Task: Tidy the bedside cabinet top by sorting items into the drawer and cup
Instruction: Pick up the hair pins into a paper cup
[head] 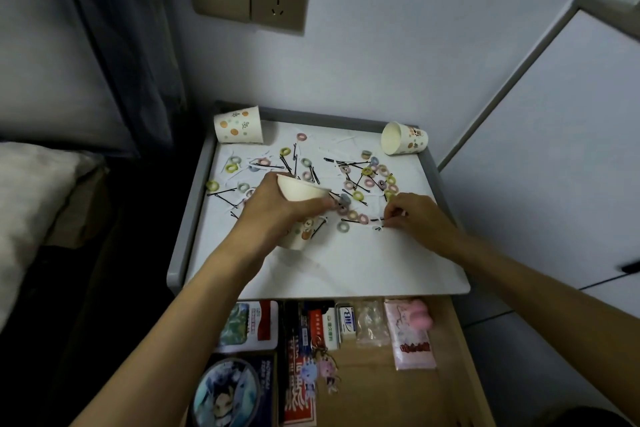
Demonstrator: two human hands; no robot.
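Cluttered cabinet top (346, 263), left fingers (318, 206) gripping cup (298, 190), right fingers (394, 215) pinching hairpin (356, 219), open drawer (381, 392)

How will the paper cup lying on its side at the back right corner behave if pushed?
The paper cup lies on its side, so it would probably roll, curving because it tapers. It looks empty and thin, so likely very light and easy to crush. The raised rim behind it may stop it.
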